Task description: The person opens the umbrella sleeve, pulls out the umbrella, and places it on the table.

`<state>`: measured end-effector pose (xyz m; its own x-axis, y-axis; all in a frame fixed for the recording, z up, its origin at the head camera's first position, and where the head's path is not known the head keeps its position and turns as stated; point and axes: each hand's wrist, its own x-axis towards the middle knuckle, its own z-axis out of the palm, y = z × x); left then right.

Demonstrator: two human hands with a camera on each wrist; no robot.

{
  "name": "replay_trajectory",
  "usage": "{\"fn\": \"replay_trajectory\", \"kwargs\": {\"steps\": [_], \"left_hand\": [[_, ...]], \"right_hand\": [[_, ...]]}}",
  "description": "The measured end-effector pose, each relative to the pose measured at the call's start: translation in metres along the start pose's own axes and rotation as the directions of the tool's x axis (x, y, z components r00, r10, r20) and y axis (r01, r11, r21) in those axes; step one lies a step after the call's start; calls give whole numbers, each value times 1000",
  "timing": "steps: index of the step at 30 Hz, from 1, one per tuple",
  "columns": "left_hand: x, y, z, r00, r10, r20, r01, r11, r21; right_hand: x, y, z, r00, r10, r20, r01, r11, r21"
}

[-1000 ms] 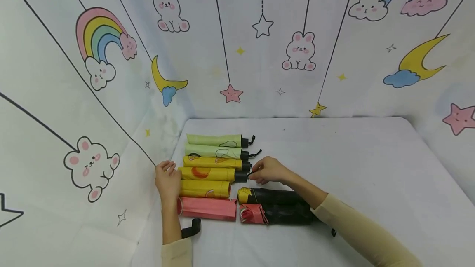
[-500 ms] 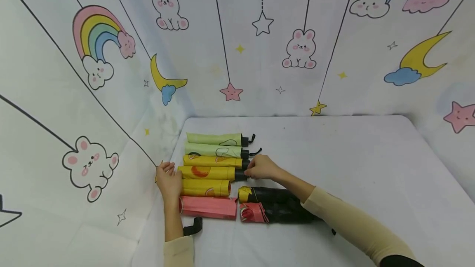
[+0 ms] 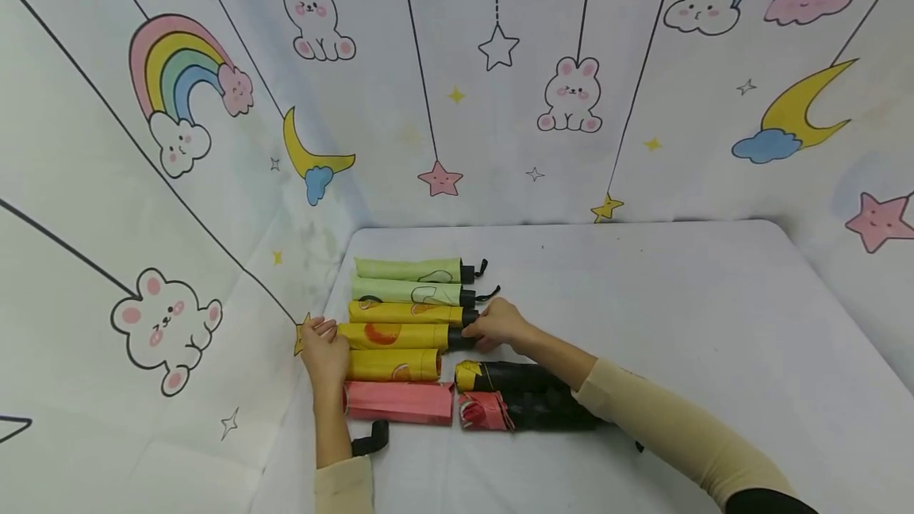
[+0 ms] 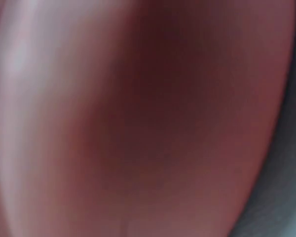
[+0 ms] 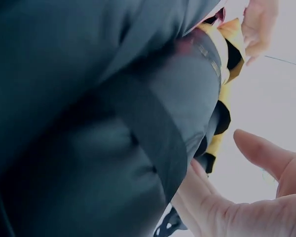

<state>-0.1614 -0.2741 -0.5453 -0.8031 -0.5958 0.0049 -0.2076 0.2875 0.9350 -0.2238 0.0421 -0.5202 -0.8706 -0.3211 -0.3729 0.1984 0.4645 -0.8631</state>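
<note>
In the head view, my left hand (image 3: pixel 324 351) is at the left end of the middle yellow umbrella (image 3: pixel 393 335), its fingers loosely bent. The left wrist view is only blurred skin. At the other end, my right hand (image 3: pixel 500 326) touches the umbrella's black handle (image 3: pixel 459 339). The right wrist view shows the thumb (image 5: pixel 266 153) standing apart from the fingers, which are partly hidden behind a black rolled umbrella (image 5: pixel 103 148). Another yellow umbrella (image 3: pixel 407 312) lies above the middle one. Below it lies a yellow sleeve (image 3: pixel 393 365) printed with orange slices.
Two light green umbrellas (image 3: pixel 407 270) with black straps lie at the top. A pink sleeve (image 3: pixel 400 403) lies below, near a hooked black handle (image 3: pixel 371 438). Two black rolled umbrellas (image 3: pixel 528 377) with yellow and red ends lie under my right forearm. White cloth (image 3: pixel 678 324) covers the table.
My right hand has moved left from the strap to the handle's end. The middle yellow umbrella has slid slightly left. My left hand has stayed by its left end.
</note>
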Motion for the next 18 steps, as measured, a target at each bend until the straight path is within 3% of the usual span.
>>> {"fn": "replay_trajectory", "kwargs": {"steps": [10,18], "left_hand": [[3,-7,-2,1000,-31,3,31,999,11],[1,-7,-3,997,-64,-45,63,998,-17]], "right_hand": [[-2,0,1,999,22,25,-25,993,112],[-2,-2,-1,999,-10,53,-1,978,207]]}}
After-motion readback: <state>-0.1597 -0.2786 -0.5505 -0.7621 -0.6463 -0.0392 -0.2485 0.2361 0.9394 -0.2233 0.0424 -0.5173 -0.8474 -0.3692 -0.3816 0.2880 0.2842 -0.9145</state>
